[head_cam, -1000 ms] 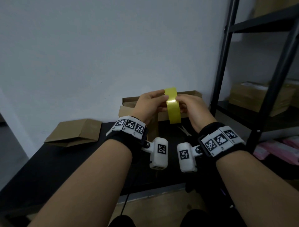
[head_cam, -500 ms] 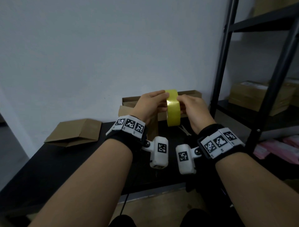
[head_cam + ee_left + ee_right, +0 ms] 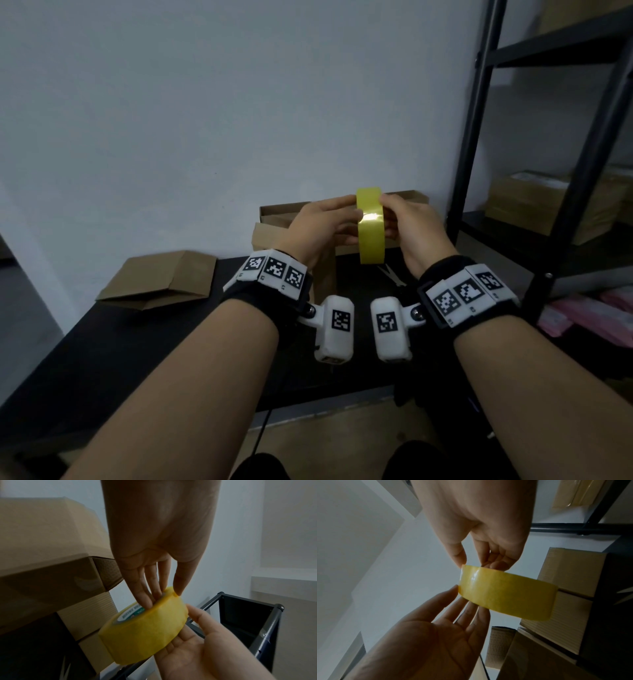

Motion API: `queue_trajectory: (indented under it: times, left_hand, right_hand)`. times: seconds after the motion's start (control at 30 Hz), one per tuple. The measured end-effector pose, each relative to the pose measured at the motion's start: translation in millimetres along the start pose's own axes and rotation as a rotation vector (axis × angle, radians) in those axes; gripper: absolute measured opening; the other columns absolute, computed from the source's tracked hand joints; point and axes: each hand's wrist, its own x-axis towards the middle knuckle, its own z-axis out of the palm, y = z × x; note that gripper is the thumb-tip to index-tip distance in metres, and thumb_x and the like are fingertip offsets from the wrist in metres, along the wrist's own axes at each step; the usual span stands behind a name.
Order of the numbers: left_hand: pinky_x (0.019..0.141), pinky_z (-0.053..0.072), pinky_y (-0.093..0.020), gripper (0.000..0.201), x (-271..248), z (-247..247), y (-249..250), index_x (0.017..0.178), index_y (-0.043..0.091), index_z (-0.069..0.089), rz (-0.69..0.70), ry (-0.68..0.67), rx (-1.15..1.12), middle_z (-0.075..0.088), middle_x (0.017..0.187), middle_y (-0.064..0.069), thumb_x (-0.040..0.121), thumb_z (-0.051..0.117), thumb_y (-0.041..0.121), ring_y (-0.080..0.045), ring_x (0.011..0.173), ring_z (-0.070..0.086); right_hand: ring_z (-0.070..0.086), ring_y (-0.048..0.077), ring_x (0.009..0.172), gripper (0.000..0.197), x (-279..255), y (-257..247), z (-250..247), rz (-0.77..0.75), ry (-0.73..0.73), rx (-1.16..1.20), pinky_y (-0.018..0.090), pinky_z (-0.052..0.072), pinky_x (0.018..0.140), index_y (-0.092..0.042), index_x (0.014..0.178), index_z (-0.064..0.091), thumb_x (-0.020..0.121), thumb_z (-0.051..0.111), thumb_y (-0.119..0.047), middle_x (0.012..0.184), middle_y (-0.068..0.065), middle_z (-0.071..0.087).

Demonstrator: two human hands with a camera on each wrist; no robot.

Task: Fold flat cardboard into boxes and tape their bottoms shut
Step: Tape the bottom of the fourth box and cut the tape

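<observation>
A yellow tape roll (image 3: 370,226) stands on edge in the air between both hands, above the back of the black table (image 3: 137,342). My left hand (image 3: 342,219) holds it from the left. In the left wrist view its fingers (image 3: 150,596) reach into the core of the roll (image 3: 144,632) and the thumb sits on the outer rim. My right hand (image 3: 390,216) pinches the roll's right edge, thumb on the shiny outer face of the roll (image 3: 506,592). A folded cardboard box (image 3: 291,214) stands behind the hands against the wall.
A flattened cardboard piece (image 3: 161,277) lies at the table's back left. Scissors (image 3: 390,275) lie on the table under the roll. A black metal rack (image 3: 479,137) stands at the right with cardboard boxes (image 3: 524,202) on a shelf and pink packs (image 3: 582,308) lower down.
The roll stays nearly where it was. My right hand's fingers have crept a little upward along its rim, and the left fingertips have shifted slightly on the other side.
</observation>
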Motion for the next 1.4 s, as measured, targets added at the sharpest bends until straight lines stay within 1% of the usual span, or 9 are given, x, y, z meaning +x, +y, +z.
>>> queue_trajectory:
  times: [0.1, 0.2, 0.3, 0.6, 0.77, 0.87, 1.0, 1.2, 1.4]
  left_hand:
    - [0.074, 0.056, -0.028, 0.032, 0.0, 0.5, 0.5, 0.123, 0.005, 0.059, -0.011, 0.004, -0.015, 0.067, 0.062, 0.003, 0.092, 0.056, 0.003, -0.010, 0.064, 0.065]
    - [0.078, 0.057, -0.033, 0.029, 1.8, -0.6, 1.1, 0.120, 0.002, 0.062, -0.017, 0.048, -0.065, 0.070, 0.087, -0.010, 0.091, 0.056, 0.000, -0.019, 0.077, 0.066]
    - [0.076, 0.058, -0.033, 0.030, 5.4, -2.8, 0.0, 0.121, -0.002, 0.060, -0.026, 0.095, -0.094, 0.067, 0.097, -0.015, 0.092, 0.055, 0.000, -0.022, 0.082, 0.065]
    - [0.068, 0.058, -0.027, 0.033, 8.9, -3.8, 1.3, 0.127, -0.006, 0.053, -0.028, 0.171, -0.143, 0.063, 0.098, -0.019, 0.095, 0.053, 0.003, -0.022, 0.077, 0.062]
    - [0.064, 0.058, -0.033, 0.043, 18.5, -3.9, -6.1, 0.135, 0.003, 0.048, 0.056, 0.270, 0.189, 0.063, 0.096, -0.013, 0.095, 0.058, 0.015, -0.017, 0.066, 0.060]
    - [0.075, 0.059, -0.037, 0.032, 19.7, -8.6, -10.3, 0.123, 0.017, 0.063, 0.184, 0.316, 0.485, 0.067, 0.093, -0.001, 0.091, 0.063, 0.023, -0.017, 0.072, 0.065]
    - [0.085, 0.054, -0.034, 0.018, 17.5, -7.7, -7.5, 0.102, 0.018, 0.075, 0.312, 0.353, 0.617, 0.070, 0.093, 0.002, 0.089, 0.063, 0.023, -0.016, 0.086, 0.065]
    - [0.083, 0.051, -0.028, 0.014, 20.0, -3.9, -3.5, 0.096, 0.014, 0.076, 0.354, 0.362, 0.696, 0.071, 0.096, 0.001, 0.085, 0.068, 0.019, -0.008, 0.082, 0.061]
    - [0.079, 0.054, -0.030, 0.008, 24.0, -4.6, -1.1, 0.085, 0.015, 0.076, 0.313, 0.413, 0.669, 0.071, 0.084, 0.002, 0.083, 0.068, 0.016, -0.015, 0.084, 0.066]
  right_hand:
    - [0.062, 0.015, 0.069, 0.019, -1.5, -1.6, -0.1, -0.006, -0.028, 0.002, 0.025, 0.046, 0.059, -0.015, 0.081, 0.071, 0.090, 0.064, -0.030, 0.078, 0.005, 0.068]
    - [0.063, 0.012, 0.068, 0.022, -5.7, -3.4, -1.5, -0.010, -0.071, -0.034, 0.023, 0.047, 0.056, -0.013, 0.087, 0.073, 0.091, 0.062, -0.032, 0.080, 0.005, 0.070]
    - [0.066, 0.017, 0.077, 0.020, -8.0, -0.6, -2.9, -0.030, -0.097, -0.048, 0.025, 0.049, 0.063, -0.010, 0.095, 0.074, 0.091, 0.061, -0.026, 0.088, 0.009, 0.072]
    - [0.067, 0.016, 0.099, 0.022, -9.8, 7.4, -7.2, -0.098, -0.222, -0.204, 0.032, 0.050, 0.088, -0.019, 0.108, 0.074, 0.087, 0.069, -0.020, 0.099, -0.001, 0.074]
    - [0.065, 0.018, 0.101, 0.031, -8.7, 8.2, -5.3, -0.099, -0.184, -0.238, 0.028, 0.048, 0.081, -0.013, 0.117, 0.069, 0.088, 0.069, -0.022, 0.106, 0.002, 0.071]
    - [0.062, 0.016, 0.102, 0.038, -8.5, 7.9, -5.6, -0.111, -0.156, -0.275, 0.025, 0.046, 0.076, -0.013, 0.125, 0.065, 0.088, 0.069, -0.022, 0.112, 0.001, 0.067]
    - [0.061, 0.015, 0.102, 0.041, -7.6, 7.2, -5.4, -0.108, -0.148, -0.280, 0.023, 0.045, 0.072, -0.012, 0.127, 0.064, 0.088, 0.069, -0.026, 0.114, 0.003, 0.067]
    - [0.061, 0.020, 0.106, 0.042, -6.4, 7.5, -5.8, -0.112, -0.133, -0.303, 0.025, 0.045, 0.073, -0.012, 0.127, 0.064, 0.088, 0.069, -0.028, 0.117, 0.005, 0.067]
    - [0.060, 0.019, 0.109, 0.046, -7.4, 7.1, -4.6, -0.128, -0.130, -0.325, 0.028, 0.046, 0.082, -0.011, 0.128, 0.062, 0.087, 0.070, -0.028, 0.120, 0.005, 0.065]
